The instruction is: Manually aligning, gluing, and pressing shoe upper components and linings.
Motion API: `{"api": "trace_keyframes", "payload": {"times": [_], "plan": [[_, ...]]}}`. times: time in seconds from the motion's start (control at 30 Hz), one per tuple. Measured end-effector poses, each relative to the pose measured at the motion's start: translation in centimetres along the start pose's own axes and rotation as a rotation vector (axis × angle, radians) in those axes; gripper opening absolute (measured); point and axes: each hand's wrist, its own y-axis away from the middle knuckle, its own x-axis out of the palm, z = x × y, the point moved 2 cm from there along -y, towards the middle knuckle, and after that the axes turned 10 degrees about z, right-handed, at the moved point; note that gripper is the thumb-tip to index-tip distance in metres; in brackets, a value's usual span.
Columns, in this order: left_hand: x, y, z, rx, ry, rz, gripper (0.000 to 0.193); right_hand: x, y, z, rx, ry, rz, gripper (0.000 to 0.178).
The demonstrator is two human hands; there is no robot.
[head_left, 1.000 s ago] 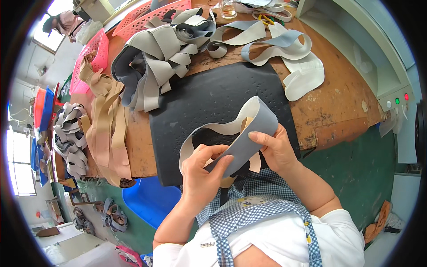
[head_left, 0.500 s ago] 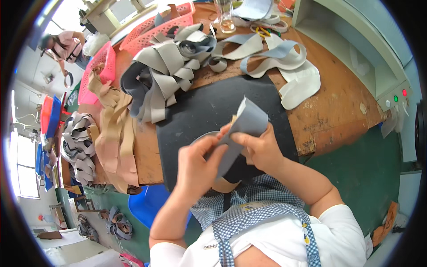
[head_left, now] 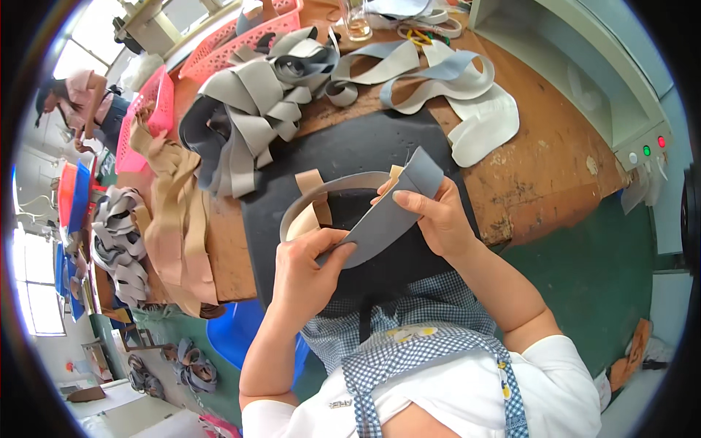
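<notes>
A blue-grey flat strip [head_left: 383, 223], bent round into a loop, is held up between my hands over a black mat [head_left: 350, 142]. My left hand [head_left: 303, 274] pinches the strip's lower left part between thumb and fingers. At the strip's upper right end, my right hand [head_left: 442, 219] grips it with the thumb on the outer face and the fingers behind. A small yellowish edge shows by the right fingertips. Inside the loop's far left side a tan strip [head_left: 312, 208] is visible; whether it is joined to the grey one I cannot tell.
A heap of grey strips [head_left: 252, 95] lies beyond the mat, with tan strips [head_left: 175, 219] to its left. White and pale blue strips [head_left: 485, 120], pink baskets [head_left: 150, 109] and a glass [head_left: 358, 22] stand farther back. A grey cabinet [head_left: 621, 131] borders the right. Another person [head_left: 80, 109] stands far left.
My hands have moved apart, and the strip between them has spread into a wide open loop. The tan strip has come into view. The far-left person has shifted.
</notes>
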Motion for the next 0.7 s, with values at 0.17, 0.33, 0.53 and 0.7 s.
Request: {"api": "trace_keyframes", "payload": {"times": [0.17,0.33,0.53,0.7], "plan": [[1.3,-0.1,1.0,-0.043,0.066,0.047,0.016,-0.3,0.5,-0.8,0.021,0.009,-0.007,0.025],[2.5,-0.6,-0.4,-0.123,0.126,0.119,0.022,0.9,1.2,-2.0,0.054,0.137,0.013,0.028],[3.2,-0.6,0.3,-0.122,0.204,0.077,0.017,0.2,0.6,-0.9,0.115,-0.047,-0.034,0.031],[2.9,-0.8,0.2,-0.142,0.224,0.117,0.017,-0.1,0.5,-0.9,0.11,-0.015,-0.048,0.027]]}}
